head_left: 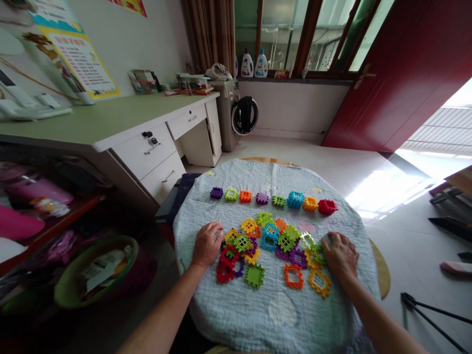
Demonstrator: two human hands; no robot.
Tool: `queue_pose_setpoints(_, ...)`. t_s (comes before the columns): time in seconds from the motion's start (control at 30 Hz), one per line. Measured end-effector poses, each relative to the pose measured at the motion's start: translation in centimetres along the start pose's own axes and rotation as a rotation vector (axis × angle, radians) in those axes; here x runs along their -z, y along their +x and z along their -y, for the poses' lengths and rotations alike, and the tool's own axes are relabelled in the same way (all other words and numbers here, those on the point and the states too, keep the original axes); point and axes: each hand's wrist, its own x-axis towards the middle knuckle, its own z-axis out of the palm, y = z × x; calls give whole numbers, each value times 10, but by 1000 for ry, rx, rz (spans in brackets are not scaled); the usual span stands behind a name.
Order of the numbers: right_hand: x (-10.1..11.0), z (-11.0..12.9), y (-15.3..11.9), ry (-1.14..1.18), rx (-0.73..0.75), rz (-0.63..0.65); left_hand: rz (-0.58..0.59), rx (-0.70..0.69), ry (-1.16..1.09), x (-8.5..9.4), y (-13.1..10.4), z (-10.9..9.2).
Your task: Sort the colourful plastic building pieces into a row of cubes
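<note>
My left hand (207, 244) rests on the cloth at the left edge of a loose pile of plastic building blocks, its fingers loosely bent beside the yellow and red pieces. At the pile's right edge, my right hand (341, 254) lies palm down with fingers extended, next to a green window-shaped block (307, 239). Neither hand appears to grip anything. Between them are red blocks (225, 270), a flat green block (254, 276), an orange frame block (293, 276), a yellow window block (319, 282) and blue window blocks (270, 236). Some pieces overlap and partly hide others.
Beyond the pile, a row of blocks includes a purple one (216, 192) and a red one (328, 207). A pale blue cloth (269, 314) covers the round table. A desk (140, 115) stands left, a basket (134, 265) below it, and a black stand (424, 305) at right.
</note>
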Motion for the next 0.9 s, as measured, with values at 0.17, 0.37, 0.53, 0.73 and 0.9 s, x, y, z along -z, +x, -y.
queue_pose_setpoints(0.17, 1, 1, 0, 6, -2, 1, -7, -1, 3, 1, 0, -1)
queue_pose_setpoints(0.37, 2, 2, 0, 13, 2, 2, -28, 5, -12, 1, 0, 0)
queue_pose_setpoints(0.53, -3, -2, 2, 9, -1, -8, -32, -13, -26, 0, 0, 1)
queue_pose_setpoints(0.73, 0, 0, 0, 32, -4, -16, -30, -44, -4, -2, 0, 6)
queue_pose_setpoints(0.9, 6, 4, -3, 44, -17, -19, -24, -59, 14, -4, 1, 9)
